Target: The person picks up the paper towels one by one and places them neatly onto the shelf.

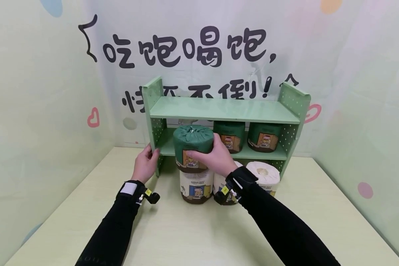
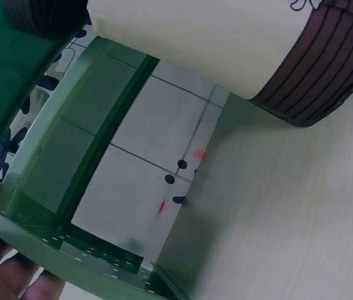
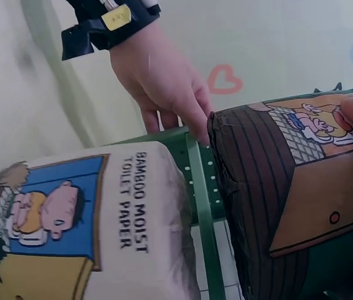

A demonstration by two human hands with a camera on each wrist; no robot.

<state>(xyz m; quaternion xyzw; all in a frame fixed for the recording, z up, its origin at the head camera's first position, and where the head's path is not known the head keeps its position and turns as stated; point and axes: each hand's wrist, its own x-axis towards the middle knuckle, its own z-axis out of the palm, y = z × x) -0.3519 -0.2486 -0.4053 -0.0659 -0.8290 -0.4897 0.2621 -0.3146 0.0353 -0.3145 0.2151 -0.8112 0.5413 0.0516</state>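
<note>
My right hand (image 1: 216, 157) grips a toilet paper roll in green wrapping (image 1: 191, 140) from its right side, thumb across the front. The roll is upright at the left part of the middle shelf, above a white-wrapped toilet paper roll (image 1: 196, 186). In the right wrist view a gap shows between the green roll (image 3: 326, 212) and the white roll (image 3: 101, 219). With thumb and fingers, my left hand (image 1: 145, 164) holds the left side panel of a green shelf rack (image 1: 224, 109). The left wrist view shows its fingers (image 2: 14, 278) round the panel's edge.
Two more green-wrapped rolls, one in the middle (image 1: 231, 136) and one at the right (image 1: 265, 137), stand on the middle shelf. On the table (image 1: 193, 236), a white roll (image 1: 264, 173) stands at the right and another is partly behind my right wrist. A printed curtain (image 1: 193, 14) hangs behind.
</note>
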